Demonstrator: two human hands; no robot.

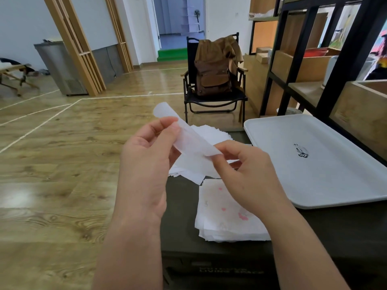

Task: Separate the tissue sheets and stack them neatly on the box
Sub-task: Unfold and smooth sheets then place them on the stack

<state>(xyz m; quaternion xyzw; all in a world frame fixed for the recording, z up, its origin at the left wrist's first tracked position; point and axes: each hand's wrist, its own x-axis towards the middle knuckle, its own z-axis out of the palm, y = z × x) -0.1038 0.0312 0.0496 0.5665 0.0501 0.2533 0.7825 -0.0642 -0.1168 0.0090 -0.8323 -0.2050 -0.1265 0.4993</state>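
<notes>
A thin white tissue sheet (188, 132) is held up in the air between both hands, above the dark green box (182, 206). My left hand (146, 164) pinches its upper part between thumb and fingers. My right hand (245, 172) pinches its lower end. Behind the hands a loose, fanned pile of white sheets (209, 135) lies on the far part of the box top. Nearer to me a stack of tissue sheets with pink prints (224, 216) rests on the box, its edges roughly aligned.
A white plastic tray (314, 160) lies on the box to the right. A black shelving unit (339, 65) with wooden boxes stands on the right. A folding chair with a brown backpack (213, 74) is ahead on the wooden floor.
</notes>
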